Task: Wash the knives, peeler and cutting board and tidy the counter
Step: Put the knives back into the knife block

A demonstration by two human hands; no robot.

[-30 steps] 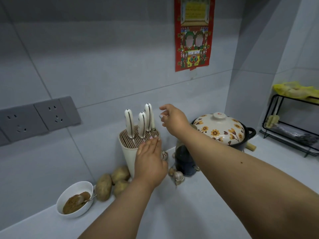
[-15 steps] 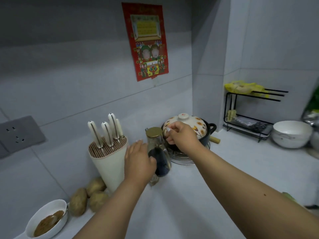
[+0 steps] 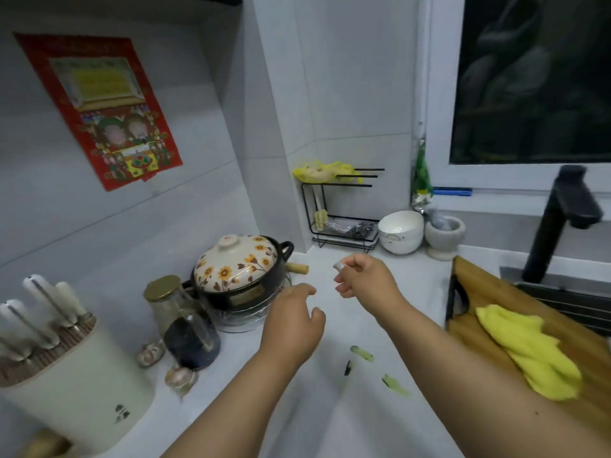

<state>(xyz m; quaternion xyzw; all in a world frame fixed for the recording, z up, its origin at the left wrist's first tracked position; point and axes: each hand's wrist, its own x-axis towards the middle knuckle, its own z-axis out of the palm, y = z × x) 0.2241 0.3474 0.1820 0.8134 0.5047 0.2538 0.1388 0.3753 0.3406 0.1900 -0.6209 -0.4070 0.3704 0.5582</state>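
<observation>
Both my hands are empty, the left hand (image 3: 292, 325) open and the right hand (image 3: 363, 279) loosely curled above the counter (image 3: 330, 408), so I should take the cloth (image 3: 529, 352) lying on the board (image 3: 496, 292) and wipe up the green peels (image 3: 362, 353), while the knives (image 3: 39, 312) stand in the block (image 3: 76, 391).

Dim, cool indoor light w/ bluish-grey cast; window (image 3: 532, 77) at far right is dark, so no daylight. Soft shadows only, no hard glare; faint sheen on the pot lid (image 3: 236, 262). Strong wide-angle bend at edges: wall lines curve. Motion blur on knife handles (image 3: 36, 312) near left; both forearms soft.
</observation>
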